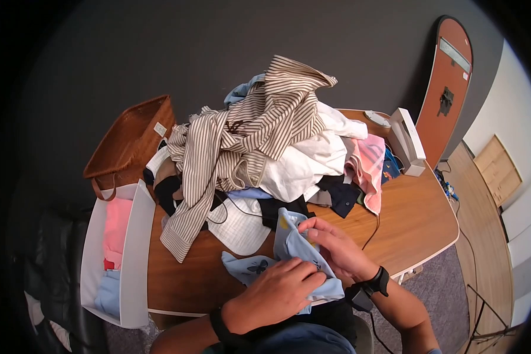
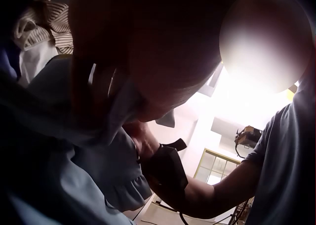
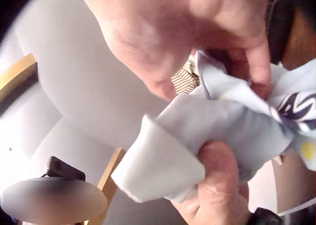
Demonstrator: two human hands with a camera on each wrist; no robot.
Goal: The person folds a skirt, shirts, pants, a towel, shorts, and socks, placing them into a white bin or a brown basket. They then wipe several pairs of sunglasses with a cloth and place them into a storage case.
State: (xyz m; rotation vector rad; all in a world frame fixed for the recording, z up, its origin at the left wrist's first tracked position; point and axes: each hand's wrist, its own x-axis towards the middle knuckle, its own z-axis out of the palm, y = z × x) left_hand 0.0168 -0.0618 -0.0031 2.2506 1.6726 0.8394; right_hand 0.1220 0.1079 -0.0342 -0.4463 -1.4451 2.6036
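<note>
Cloth (image 1: 289, 243), pale blue, sits lower centre of the frame as I watch, left hand (image 1: 284, 290) gripping it, right hand (image 1: 340, 249) pinching its edge, clothes pile (image 1: 271, 147) mid-frame.

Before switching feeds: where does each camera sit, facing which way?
Head: worn there, faces forward, down at light-blue printed cloth; left hand, right hand show.
Left wrist: worn there, faces up past cloth; right arm shows clearest.
Right wrist: worn there, faces cloth; both hands show.
Head and right wrist share cloth and both hands.
</note>
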